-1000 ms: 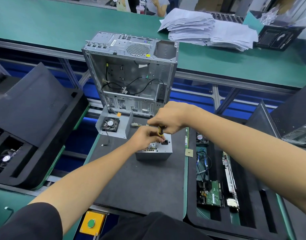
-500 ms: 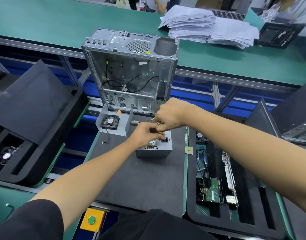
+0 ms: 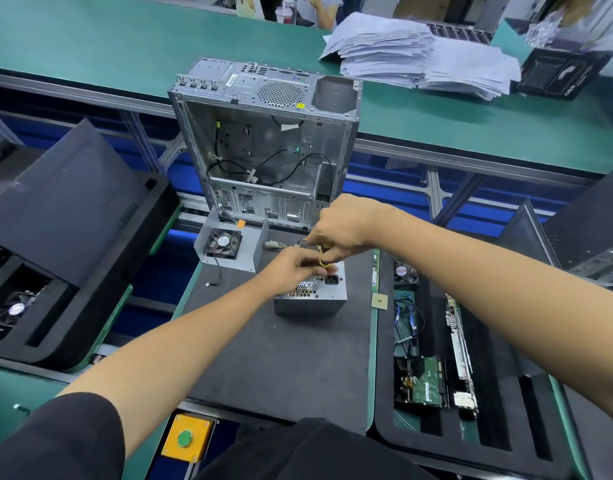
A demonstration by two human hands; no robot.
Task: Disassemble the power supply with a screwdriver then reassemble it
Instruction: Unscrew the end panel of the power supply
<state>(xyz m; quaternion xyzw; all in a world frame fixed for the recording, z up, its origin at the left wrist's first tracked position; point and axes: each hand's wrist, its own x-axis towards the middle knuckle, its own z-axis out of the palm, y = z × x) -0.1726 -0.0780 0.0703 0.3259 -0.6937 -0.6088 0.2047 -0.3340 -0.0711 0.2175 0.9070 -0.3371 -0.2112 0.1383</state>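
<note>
A grey metal power supply (image 3: 310, 299) stands on the black mat (image 3: 284, 358), its grille and power socket facing up. My right hand (image 3: 339, 226) grips the yellow-and-black handle of a screwdriver (image 3: 324, 259) above the unit's top. My left hand (image 3: 294, 263) sits just below it, fingers curled round the screwdriver's lower part over the grille. The screwdriver's tip is hidden by my fingers. The power supply's cover (image 3: 228, 242) with a black fan lies to the left on the mat.
An open empty computer case (image 3: 267, 143) stands behind the mat. A foam tray (image 3: 471, 393) on the right holds circuit boards, a drive and a fan. Black foam trays sit at left. A paper stack (image 3: 419, 57) lies on the far green bench. A yellow box with a green button (image 3: 185, 438) is near me.
Both hands stay on the screwdriver over the power supply. My right hand has turned slightly on the handle. The camera view has shifted a little.
</note>
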